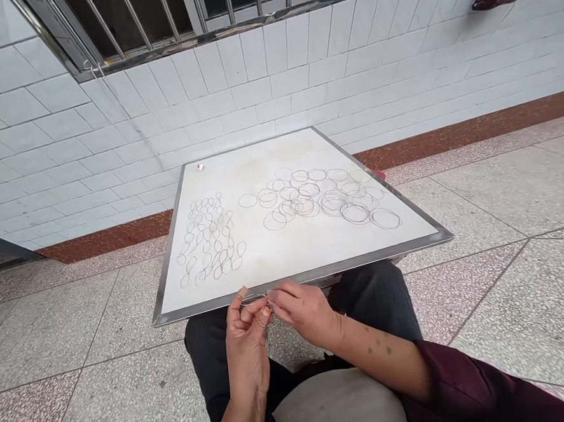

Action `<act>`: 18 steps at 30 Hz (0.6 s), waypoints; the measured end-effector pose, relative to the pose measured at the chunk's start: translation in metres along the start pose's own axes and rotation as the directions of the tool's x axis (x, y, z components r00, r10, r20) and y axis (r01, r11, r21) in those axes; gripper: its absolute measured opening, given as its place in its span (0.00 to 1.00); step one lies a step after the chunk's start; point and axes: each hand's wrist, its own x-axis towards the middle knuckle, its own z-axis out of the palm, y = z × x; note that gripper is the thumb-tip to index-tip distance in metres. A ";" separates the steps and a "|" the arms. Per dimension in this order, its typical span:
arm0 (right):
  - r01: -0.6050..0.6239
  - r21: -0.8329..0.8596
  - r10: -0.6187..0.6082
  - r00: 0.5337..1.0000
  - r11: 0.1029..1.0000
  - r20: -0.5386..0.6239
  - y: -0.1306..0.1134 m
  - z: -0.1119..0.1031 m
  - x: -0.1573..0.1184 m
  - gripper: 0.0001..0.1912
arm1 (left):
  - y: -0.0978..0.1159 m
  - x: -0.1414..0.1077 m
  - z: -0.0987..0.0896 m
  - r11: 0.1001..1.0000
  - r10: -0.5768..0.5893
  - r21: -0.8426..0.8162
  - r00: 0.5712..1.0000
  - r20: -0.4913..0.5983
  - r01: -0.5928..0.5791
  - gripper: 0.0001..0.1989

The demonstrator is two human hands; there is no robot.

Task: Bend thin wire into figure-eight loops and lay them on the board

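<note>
My left hand (248, 321) and my right hand (303, 308) meet at the near edge of a white table (260, 257) with a grey metal rim. Thumb and fingers of my left hand pinch a thin wire (255, 295), and my right hand's fingertips close on it from the right. How the wire is shaped between the fingers is too small to tell. Several round wire rings (385, 218) lie overlapping on the right half of the table. On the left half lie several small twisted wire loops (238, 263).
Near the table's far left corner sits a tiny white and red item (200, 168). Behind the table rises a white tiled wall (256, 104) with a barred window. My knees (375, 294) are under the near edge, above a speckled floor (129, 360).
</note>
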 end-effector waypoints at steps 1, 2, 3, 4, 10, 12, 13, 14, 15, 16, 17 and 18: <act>0.023 -0.006 -0.023 1.000 1.000 0.010 0.002 -0.001 0.000 0.12 | 0.000 -0.002 0.003 1.000 -0.007 -0.028 1.000 -0.005 0.006 0.33; 0.042 -0.007 -0.042 0.999 0.999 0.018 0.003 -0.001 0.000 0.12 | 0.001 -0.004 0.005 0.998 -0.008 -0.055 1.000 -0.012 0.008 0.32; 0.057 -0.009 -0.057 0.998 0.998 0.025 0.004 -0.002 0.000 0.13 | 0.001 -0.006 0.007 0.997 -0.007 -0.078 1.000 -0.022 0.006 0.31; 0.073 -0.009 -0.072 0.997 0.997 0.030 0.005 -0.002 -0.001 0.14 | 0.002 -0.007 0.008 0.995 -0.006 -0.096 0.999 -0.034 0.003 0.31; 0.135 0.054 -0.138 0.989 0.989 0.053 0.002 -0.002 -0.001 0.14 | 0.002 -0.003 0.006 0.995 0.003 -0.104 0.995 -0.101 -0.013 0.29; 0.128 0.096 -0.134 0.989 0.987 0.062 0.000 -0.003 -0.001 0.12 | 0.003 -0.001 0.003 0.995 0.012 -0.096 0.995 -0.101 -0.022 0.30; 0.121 0.126 -0.130 0.990 0.985 0.061 -0.001 -0.003 -0.001 0.11 | 0.004 -0.001 0.002 0.996 0.021 -0.087 0.995 -0.099 -0.029 0.30; 0.106 0.162 -0.116 0.992 0.981 0.057 -0.002 -0.003 -0.002 0.11 | 0.005 0.000 0.001 0.997 0.029 -0.073 0.995 -0.097 -0.036 0.30; 0.074 0.206 -0.086 0.995 0.976 0.048 -0.003 -0.002 -0.002 0.12 | 0.007 0.000 0.001 0.998 0.037 -0.056 0.995 -0.098 -0.043 0.30; 0.021 0.260 -0.032 0.999 0.965 0.041 -0.004 -0.001 -0.002 0.14 | 0.008 0.001 0.000 0.998 0.043 -0.035 0.994 -0.099 -0.047 0.30; -0.051 0.327 0.038 0.998 0.944 0.046 -0.004 0.001 -0.003 0.16 | 0.009 0.001 -0.001 0.999 0.047 -0.014 0.994 -0.099 -0.048 0.30; -0.135 0.407 0.118 0.991 0.904 0.069 -0.005 0.003 -0.002 0.16 | 0.010 0.001 -0.001 0.999 0.049 0.008 0.994 -0.096 -0.049 0.30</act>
